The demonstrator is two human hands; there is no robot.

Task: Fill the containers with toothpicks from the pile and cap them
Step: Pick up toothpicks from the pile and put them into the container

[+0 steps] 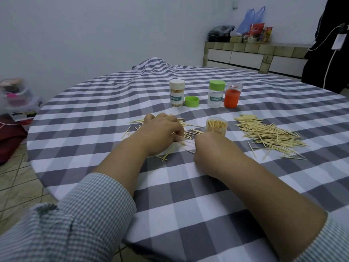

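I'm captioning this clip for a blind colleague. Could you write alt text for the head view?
Two bare hands gather loose toothpicks on a checked tablecloth: the left hand pinches some, the right hand rests by an open jar full of them. A second pile lies right; three more jars and a loose green cap stand behind.

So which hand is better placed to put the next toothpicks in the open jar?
Probably left: the left hand already pinches toothpicks from the near pile, beside the open jar. The right hand sits at the jar's base, likely steadying it.

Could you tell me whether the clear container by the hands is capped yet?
Uncapped: the clear container stands upright with toothpick tips showing at its open mouth.
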